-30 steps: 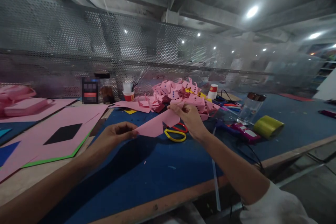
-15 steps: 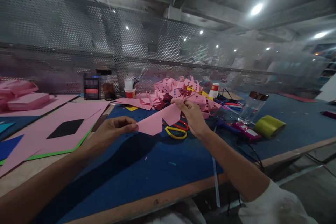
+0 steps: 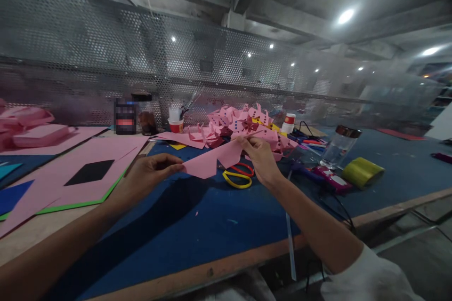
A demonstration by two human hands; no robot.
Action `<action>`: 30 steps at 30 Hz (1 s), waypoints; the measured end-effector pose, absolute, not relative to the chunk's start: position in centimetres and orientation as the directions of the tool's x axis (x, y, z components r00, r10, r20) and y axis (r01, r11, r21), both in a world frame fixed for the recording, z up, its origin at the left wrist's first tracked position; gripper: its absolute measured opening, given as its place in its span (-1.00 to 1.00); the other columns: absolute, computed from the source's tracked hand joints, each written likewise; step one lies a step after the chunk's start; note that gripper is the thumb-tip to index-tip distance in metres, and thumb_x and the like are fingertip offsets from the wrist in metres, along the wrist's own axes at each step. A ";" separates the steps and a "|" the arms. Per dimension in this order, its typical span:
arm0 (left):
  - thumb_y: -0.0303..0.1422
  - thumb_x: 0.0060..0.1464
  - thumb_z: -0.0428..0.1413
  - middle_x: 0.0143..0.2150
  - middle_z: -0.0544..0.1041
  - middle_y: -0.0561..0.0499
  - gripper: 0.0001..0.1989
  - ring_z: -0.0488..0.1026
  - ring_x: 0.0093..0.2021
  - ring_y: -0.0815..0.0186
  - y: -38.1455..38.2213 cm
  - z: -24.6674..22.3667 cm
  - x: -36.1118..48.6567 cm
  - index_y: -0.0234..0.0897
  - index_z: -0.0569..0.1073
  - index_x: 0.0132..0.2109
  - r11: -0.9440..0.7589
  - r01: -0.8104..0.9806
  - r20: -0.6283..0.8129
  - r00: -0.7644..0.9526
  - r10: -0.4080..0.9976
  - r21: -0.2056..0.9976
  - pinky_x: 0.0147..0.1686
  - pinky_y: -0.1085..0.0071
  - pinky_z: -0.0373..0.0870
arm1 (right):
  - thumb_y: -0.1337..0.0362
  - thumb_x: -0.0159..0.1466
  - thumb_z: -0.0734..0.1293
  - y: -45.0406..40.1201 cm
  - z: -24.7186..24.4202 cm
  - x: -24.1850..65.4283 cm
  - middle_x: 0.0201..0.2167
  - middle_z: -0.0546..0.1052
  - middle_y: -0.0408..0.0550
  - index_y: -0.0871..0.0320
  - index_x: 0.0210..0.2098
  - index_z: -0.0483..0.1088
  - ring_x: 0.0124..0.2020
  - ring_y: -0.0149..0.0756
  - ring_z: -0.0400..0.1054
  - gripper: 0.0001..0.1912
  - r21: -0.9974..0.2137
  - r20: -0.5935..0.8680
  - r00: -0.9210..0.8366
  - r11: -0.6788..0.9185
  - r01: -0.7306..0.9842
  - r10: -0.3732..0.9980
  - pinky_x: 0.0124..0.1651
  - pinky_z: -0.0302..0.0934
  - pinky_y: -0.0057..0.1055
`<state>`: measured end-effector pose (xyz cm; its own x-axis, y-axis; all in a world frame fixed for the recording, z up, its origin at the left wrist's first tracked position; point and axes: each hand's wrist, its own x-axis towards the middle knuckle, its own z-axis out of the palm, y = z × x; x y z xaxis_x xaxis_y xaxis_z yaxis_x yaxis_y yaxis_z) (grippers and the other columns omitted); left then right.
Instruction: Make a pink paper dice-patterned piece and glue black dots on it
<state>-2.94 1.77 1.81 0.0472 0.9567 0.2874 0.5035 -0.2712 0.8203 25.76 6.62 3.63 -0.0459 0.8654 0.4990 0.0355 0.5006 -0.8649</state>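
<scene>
While left fingers (image 3: 175, 168) pinch pink paper (image 3: 205, 162), right fingers (image 3: 244, 143) grip it

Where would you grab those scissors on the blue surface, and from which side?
I'd take the scissors by the yellow loop and red loop, coming from the near right. Both loops are open and stick out that way, below the held pink paper. The blades can't be seen but seem to point the other way, so fingers should stay clear.
</scene>
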 end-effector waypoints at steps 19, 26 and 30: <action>-0.27 0.10 0.25 -0.32 0.56 -0.03 -0.83 0.46 -0.24 0.31 -1.0 1.2 0.8 -0.29 0.62 -0.31 0.053 -0.186 0.021 0.374 0.927 0.981 -0.05 0.37 0.39 | 0.39 0.36 0.31 1.1 2.6 24.1 -0.19 0.60 -0.05 0.15 -0.04 0.49 -0.22 -0.30 0.38 -0.80 0.228 0.755 -0.654 0.918 0.323 0.043 -0.18 0.22 -0.30; -0.36 -0.03 0.35 -0.35 0.56 0.02 -0.88 0.48 -0.33 0.39 -1.0 1.1 0.9 -0.28 0.60 -0.33 0.135 -0.200 -0.072 0.296 0.953 0.970 -0.21 0.47 0.44 | 0.38 0.38 0.29 1.0 2.3 23.5 -0.17 0.60 -0.07 0.19 -0.11 0.47 -0.20 -0.30 0.35 -0.86 0.330 0.683 -0.731 0.892 0.309 0.001 -0.16 0.15 -0.28; -0.37 -0.04 0.35 -0.37 0.54 0.03 -0.86 0.48 -0.34 0.40 -1.2 1.2 1.1 -0.31 0.57 -0.35 0.118 -0.182 -0.072 0.244 0.967 0.976 -0.19 0.46 0.45 | 0.35 0.38 0.29 1.1 2.2 23.3 -0.16 0.60 -0.07 0.18 -0.10 0.46 -0.19 -0.28 0.35 -0.86 0.317 0.668 -0.744 0.893 0.320 0.029 -0.16 0.14 -0.26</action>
<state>1.13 -1.19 1.22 0.2444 0.9670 -0.0715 -0.1821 0.1182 0.9761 23.34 1.07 2.17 -0.7435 0.0293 0.6680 0.3197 0.8930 0.3167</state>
